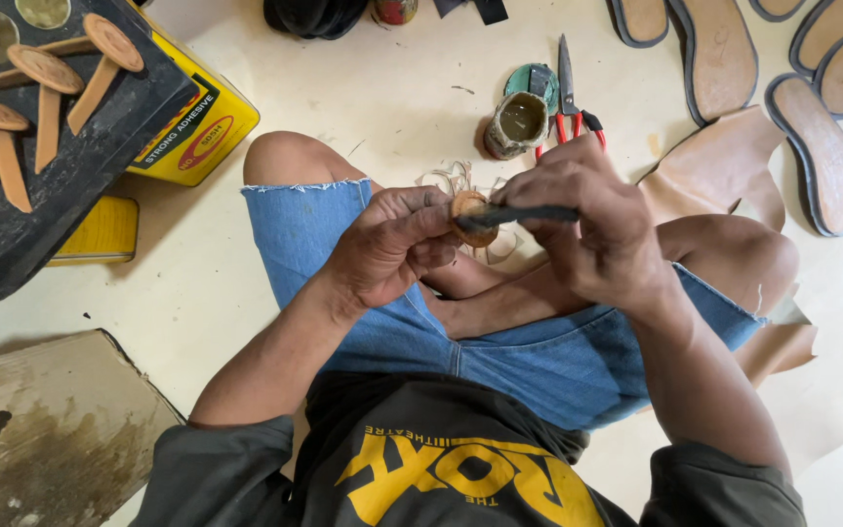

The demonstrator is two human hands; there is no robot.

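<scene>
Above the lap, the left hand (387, 249) pinches a small tan leather piece (468, 217), mostly hidden by fingers. The right hand (592, 229) grips a dark flat tool (519, 215) whose working end is hard to make out.

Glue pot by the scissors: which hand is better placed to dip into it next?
Probably the right hand: its grip holds the dark tool, nearer the glue pot. The left hand is occupied pinching the round leather piece.

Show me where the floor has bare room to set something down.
Bare floor lies between the yellow tin and the glue pot; another patch sits between the tin and the left knee. Crowded at right: scissors, leather sheet, soles.
</scene>
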